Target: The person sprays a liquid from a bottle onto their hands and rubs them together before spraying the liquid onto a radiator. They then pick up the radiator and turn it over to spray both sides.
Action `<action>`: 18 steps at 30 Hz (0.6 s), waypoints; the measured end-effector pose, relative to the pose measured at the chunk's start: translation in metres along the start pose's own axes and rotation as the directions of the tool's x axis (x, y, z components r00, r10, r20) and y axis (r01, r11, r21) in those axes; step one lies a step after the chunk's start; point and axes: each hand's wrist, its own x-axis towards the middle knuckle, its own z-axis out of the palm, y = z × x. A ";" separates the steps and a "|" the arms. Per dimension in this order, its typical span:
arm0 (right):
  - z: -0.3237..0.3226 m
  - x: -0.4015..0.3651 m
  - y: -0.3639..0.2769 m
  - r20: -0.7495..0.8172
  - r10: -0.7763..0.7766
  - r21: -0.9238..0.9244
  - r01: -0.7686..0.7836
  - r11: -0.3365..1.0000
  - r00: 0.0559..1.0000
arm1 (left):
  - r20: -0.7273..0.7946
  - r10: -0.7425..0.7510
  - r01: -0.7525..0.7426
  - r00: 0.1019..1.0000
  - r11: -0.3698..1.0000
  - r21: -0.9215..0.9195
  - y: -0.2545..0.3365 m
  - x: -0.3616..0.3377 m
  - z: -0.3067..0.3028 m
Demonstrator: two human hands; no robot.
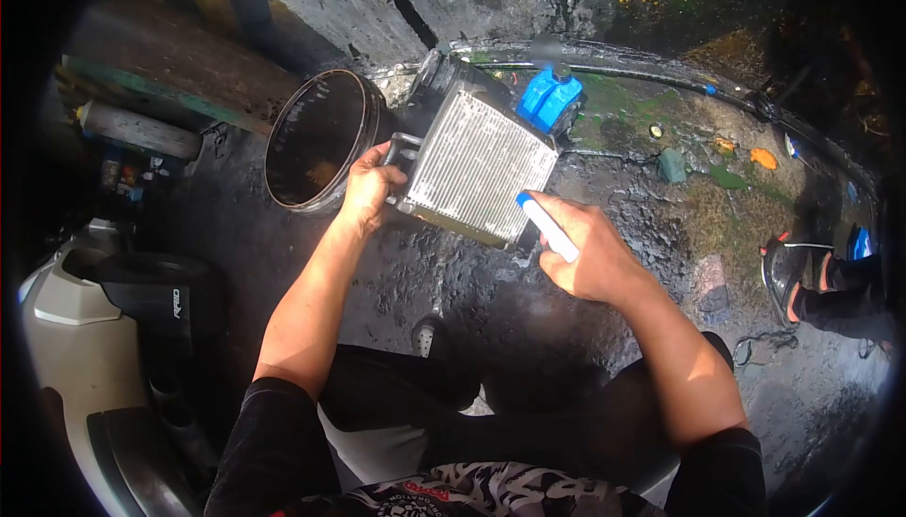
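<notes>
My left hand [370, 185] is wrapped around the pipe end of a finned evaporator core [481, 166]. The core is tilted, its silvery fins face up, and whitish patches mark them. My right hand [596, 251] is closed around a white handle with a blue end [549, 226]. That blue end is close to the core's lower right edge, and the rest of the tool is hidden in my fist, so its kind I cannot tell. Just behind the core stands a blue plastic jug [550, 100]. An open dark bucket [326, 144] is left of my left hand.
A motor scooter [80, 324] stands at the left. A metal cylinder [142, 130] lies behind it near a wooden beam [189, 59]. A black hose [651, 66] runs along the wall. At the right is another person's sandalled foot [785, 276]. The ground is dark, wet and rough.
</notes>
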 end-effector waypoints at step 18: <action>-0.015 -0.004 0.018 -0.087 -0.109 -0.095 0.100 0.990 0.990 | 0.038 0.003 -0.006 0.999 0.998 0.065 0.004 0.009 -0.008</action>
